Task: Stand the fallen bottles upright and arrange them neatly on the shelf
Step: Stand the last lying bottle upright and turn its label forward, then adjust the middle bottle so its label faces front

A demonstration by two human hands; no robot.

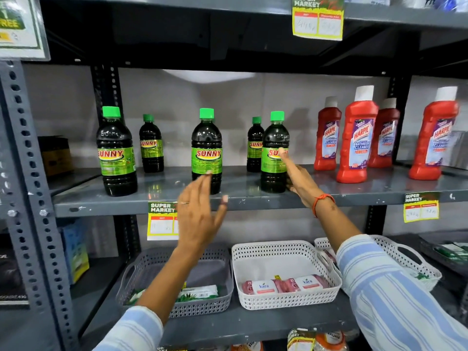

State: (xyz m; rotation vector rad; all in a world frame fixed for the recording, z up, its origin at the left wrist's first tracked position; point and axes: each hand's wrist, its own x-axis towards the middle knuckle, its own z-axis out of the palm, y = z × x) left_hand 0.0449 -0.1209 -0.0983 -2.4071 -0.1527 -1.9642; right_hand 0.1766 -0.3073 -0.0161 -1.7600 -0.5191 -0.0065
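On the grey metal shelf five dark bottles with green caps all stand upright: three large ones along the front and two smaller ones set back near the wall. The left front bottle stands apart near the upright post, the middle front bottle near the centre, and the right front bottle just in front of the right small bottle; the left small bottle sits behind the gap between the first two. The left hand is spread open and holds nothing, its fingertips just before the middle bottle's lower label. The right hand lies flat-fingered against the right front bottle's side, seemingly touching rather than gripping it. Further right, four red cleaner bottles stand upright.
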